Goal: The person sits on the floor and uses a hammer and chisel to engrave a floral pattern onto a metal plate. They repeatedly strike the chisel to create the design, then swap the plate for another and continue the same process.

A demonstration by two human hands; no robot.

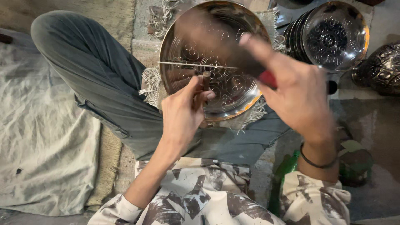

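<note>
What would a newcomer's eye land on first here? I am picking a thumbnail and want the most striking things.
First, the shiny engraved metal plate at top centre, propped on the person's lap over a fringed cloth. The left hand holds a small punch upright against its face, while the right hand, blurred, swings a red-handled hammer above it. At top right sits a stack of similar engraved plates.

left hand pinched shut, right hand raised, blurred
</note>
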